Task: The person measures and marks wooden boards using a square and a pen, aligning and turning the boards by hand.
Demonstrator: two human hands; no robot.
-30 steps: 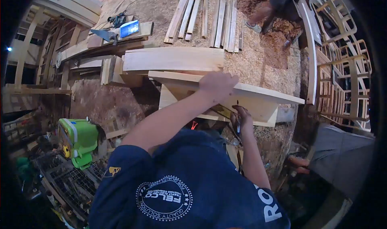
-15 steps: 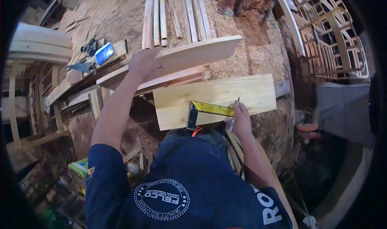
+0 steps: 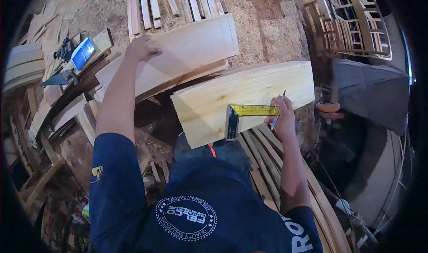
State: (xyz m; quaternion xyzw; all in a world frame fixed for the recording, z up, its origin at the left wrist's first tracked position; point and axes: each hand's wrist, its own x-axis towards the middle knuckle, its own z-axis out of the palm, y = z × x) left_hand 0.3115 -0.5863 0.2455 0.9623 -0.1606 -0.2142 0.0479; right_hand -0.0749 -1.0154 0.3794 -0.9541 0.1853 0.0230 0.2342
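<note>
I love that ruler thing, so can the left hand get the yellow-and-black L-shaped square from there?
Probably yes, if the left hand leaves the long, pale wooden board it touches. The square has its black handle uncovered; the right hand is only at the other end.

We stretch our left arm [image 3: 117, 99] nearly straight, out beyond the square [image 3: 254, 111] and to its left. Our left hand [image 3: 141, 49] sits well apart from it, back upward; how tightly the fingers are bent we cannot tell. Our right forearm [image 3: 295, 175] rises from the near side of the square, and our right hand [image 3: 284, 115] curls its fingers at the square's right end.
</note>
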